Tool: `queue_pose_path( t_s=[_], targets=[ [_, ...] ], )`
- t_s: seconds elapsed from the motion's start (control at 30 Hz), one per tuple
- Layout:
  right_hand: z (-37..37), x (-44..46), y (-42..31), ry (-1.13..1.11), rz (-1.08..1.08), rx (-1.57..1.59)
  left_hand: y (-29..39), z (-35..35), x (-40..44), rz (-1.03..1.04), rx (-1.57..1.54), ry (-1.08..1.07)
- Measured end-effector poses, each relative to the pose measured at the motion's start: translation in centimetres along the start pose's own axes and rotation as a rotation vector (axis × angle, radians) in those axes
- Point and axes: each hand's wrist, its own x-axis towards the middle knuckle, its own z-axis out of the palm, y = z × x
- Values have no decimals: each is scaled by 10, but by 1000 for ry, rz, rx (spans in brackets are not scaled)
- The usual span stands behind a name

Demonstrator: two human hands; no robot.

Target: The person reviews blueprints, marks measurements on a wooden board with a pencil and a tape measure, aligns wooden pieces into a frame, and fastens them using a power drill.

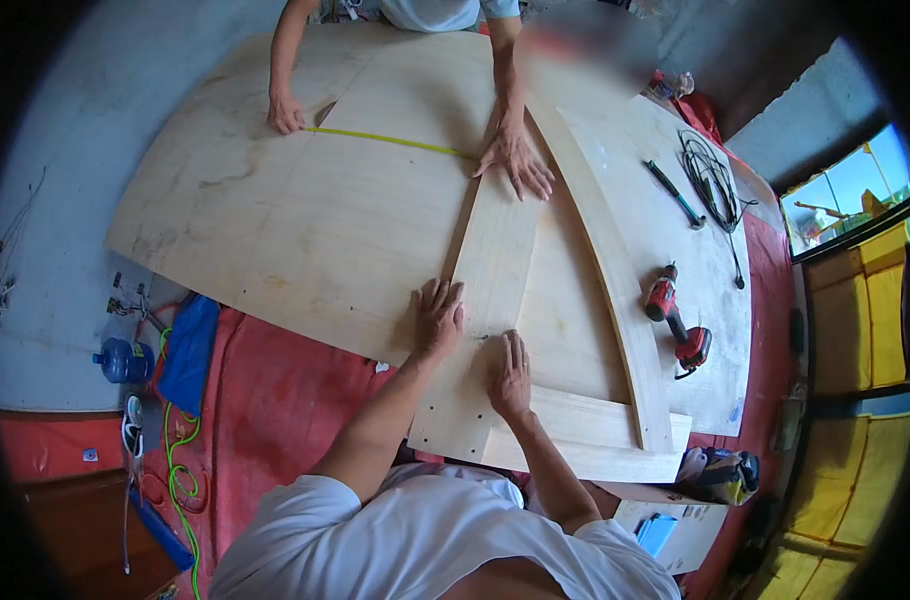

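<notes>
A long pale wooden board [497, 235] lies on a large plywood sheet [305, 230]. My left hand [439, 316] rests at the board's left edge, fingers spread a little. On the right part of the same board my right hand [511, 378] lies flat, fingers extended, holding nothing. Across from me, a co-worker's one hand [286, 114] holds the end of a yellow measuring tape [390, 140], and the other hand [515, 160] presses, spread, on the board's far end. A narrow wooden strip [600, 250] slants to the right, meeting a crosswise board [575, 425].
A red and black cordless drill [678, 320], a hammer-like tool [675, 193] and a coiled black cable [712, 185] lie on the white-stained sheet at right. A blue water bottle [125, 361] and green cord [180, 470] are at lower left, beside red floor covering [285, 390].
</notes>
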Motion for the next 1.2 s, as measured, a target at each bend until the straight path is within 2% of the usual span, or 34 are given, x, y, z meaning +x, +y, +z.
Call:
queue_pose_path(
  t_s=[0.2,0.3,0.33,0.43,0.47,0.53,0.63,0.67,0.77,0.8,0.83,0.87,0.93,0.97,1.0,1.03,1.2],
  targets=[
    [-7,-2,1,-82,33,-13,-10,2,1,5,-275,-1],
    [-18,-9,7,-101,120,-52,-28,9,0,-48,-402,110],
    [-20,-11,10,-116,145,-81,-32,6,-3,-89,-362,115],
    [-23,-25,22,-125,141,-121,-40,-14,-16,29,-39,-55],
    [-27,-27,20,-139,123,-118,-34,-24,-18,73,-25,-72],
    [-38,-19,4,-69,40,-109,-31,-28,-14,89,-47,-40],
    [-29,5,-13,-39,41,119,-31,-27,-11,107,-62,29],
    [-28,16,-23,46,8,50,-31,-27,-11,104,-68,30],
    [-22,40,-14,-38,-137,12,-35,-34,-16,116,-80,35],
    [-3,40,-1,16,-200,27,-33,-34,-12,143,-103,49],
    [1,44,6,-124,-158,31,-31,-33,-12,159,-153,112],
    [19,45,24,-163,-109,57,-32,-28,-11,198,-227,181],
    [12,53,20,-140,4,41,-35,-25,-6,244,-187,128],
    [17,54,20,-139,-62,-16,-40,-24,-12,232,-182,102],
    [-1,57,1,-166,30,-17,-45,-19,-13,206,-214,100],
    [5,56,3,-67,-36,45,-45,-16,-14,166,-234,93],
    [1,54,-5,-81,-88,-75,-40,-28,-15,145,-140,12]
  ],
)
